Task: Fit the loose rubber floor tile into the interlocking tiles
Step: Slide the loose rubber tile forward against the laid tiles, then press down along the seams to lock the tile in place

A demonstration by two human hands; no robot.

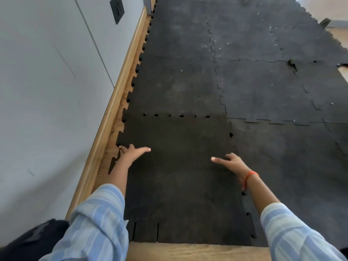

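Tile: the loose tile [180, 166] lies flat in the near-left corner of the mat, beside the skirting [105, 127] and just short of the bare wood floor [197, 251] at the bottom; it looks darker than the laid tiles [254, 85] around it.
Far seam: small dark gaps show between the teeth along the far edge; judged not fully seated there.
Right seam: a few gaps also show down the right edge; the teeth seem lined up but not pressed home.
Done: the tile is placed and roughly aligned in its slot.
Left to do: press the two seams down until the gaps close; probably nudge the tile away from the wall.
Left hand [130, 153]: at the tile's left edge, thumb splayed inward; fingers reach the toothed edge; whether they curl under it I cannot tell.
Right hand [233, 162]: open near the right edge, thumb splayed inward, gripping nothing; a red band [249, 177] at the wrist.
Arms: both stretched forward and down, striped sleeves [98, 219] pushed up.
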